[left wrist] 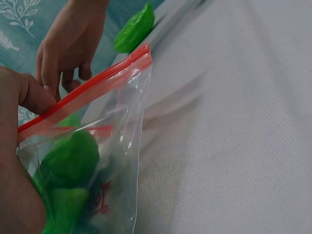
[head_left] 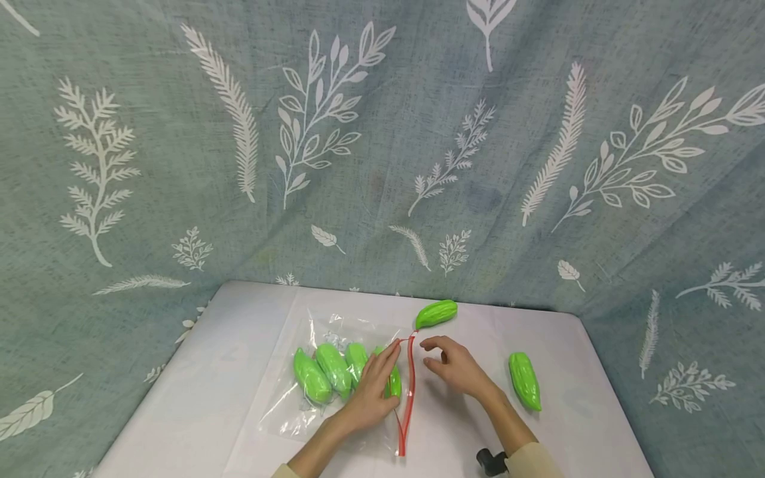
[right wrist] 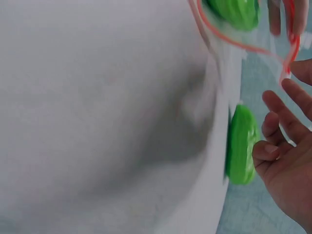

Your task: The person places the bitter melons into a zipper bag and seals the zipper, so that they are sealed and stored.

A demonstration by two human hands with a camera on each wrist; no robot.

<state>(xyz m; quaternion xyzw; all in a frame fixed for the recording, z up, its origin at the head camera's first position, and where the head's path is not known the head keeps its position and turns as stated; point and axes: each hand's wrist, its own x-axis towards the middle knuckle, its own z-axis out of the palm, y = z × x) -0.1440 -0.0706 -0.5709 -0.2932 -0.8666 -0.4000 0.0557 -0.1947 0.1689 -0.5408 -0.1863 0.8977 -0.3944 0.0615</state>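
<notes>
A clear zip bag (head_left: 287, 415) with red zip strips lies on the table, its mouth to the right, with several glossy green bitter gourds (head_left: 312, 377) inside. My left hand (head_left: 372, 388) reaches over the bag and holds the upper lip of its mouth back; its thumb (left wrist: 36, 100) lies at the red zip (left wrist: 92, 87). My right hand (head_left: 457, 366) hovers just right of the mouth, fingers loosely bent and holding nothing. In the right wrist view its fingertips (right wrist: 288, 87) come close to the zip's corner. One loose gourd (head_left: 437, 313) lies beyond the bag's far corner.
Another loose gourd (head_left: 524, 381) lies to the right of my right forearm. A small black object (head_left: 491, 462) shows by the right sleeve. A leaf-patterned cloth (head_left: 382, 166) hangs behind the white table (head_left: 179, 411) and at its sides.
</notes>
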